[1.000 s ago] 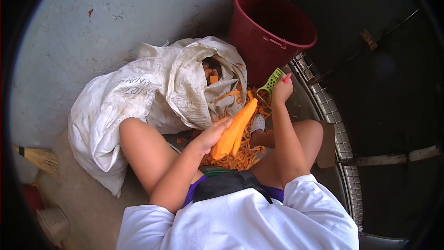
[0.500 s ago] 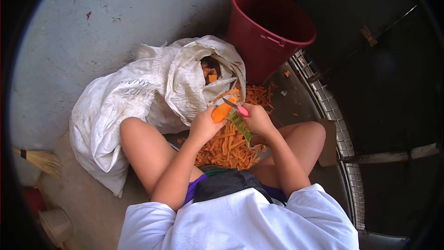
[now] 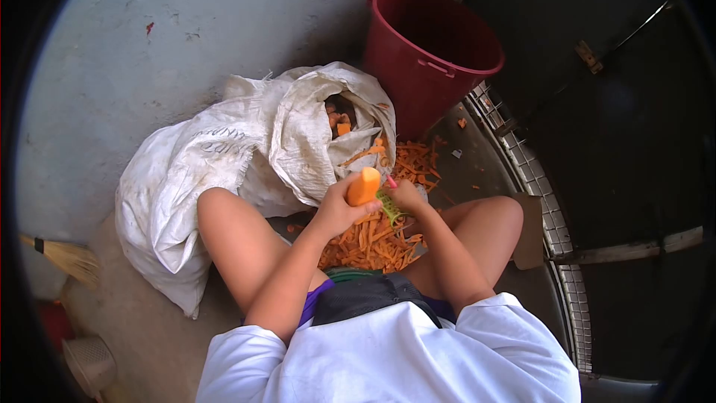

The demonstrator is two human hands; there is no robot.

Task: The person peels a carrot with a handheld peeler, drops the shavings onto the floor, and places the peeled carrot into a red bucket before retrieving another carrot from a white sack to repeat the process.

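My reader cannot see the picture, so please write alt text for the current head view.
A seated person holds a peeled orange root vegetable in the left hand, a green perforated tool and a pink handle in the right hand. Orange peelings lie below, beside an open white sack and a red bucket.

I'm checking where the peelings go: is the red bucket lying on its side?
No, the red bucket stands upright behind the orange peelings, its open top facing up.

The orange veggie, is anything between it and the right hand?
Yes: the green tool and pink handle, both at the right hand, show between it and the orange veggie. The left hand holds the veggie.
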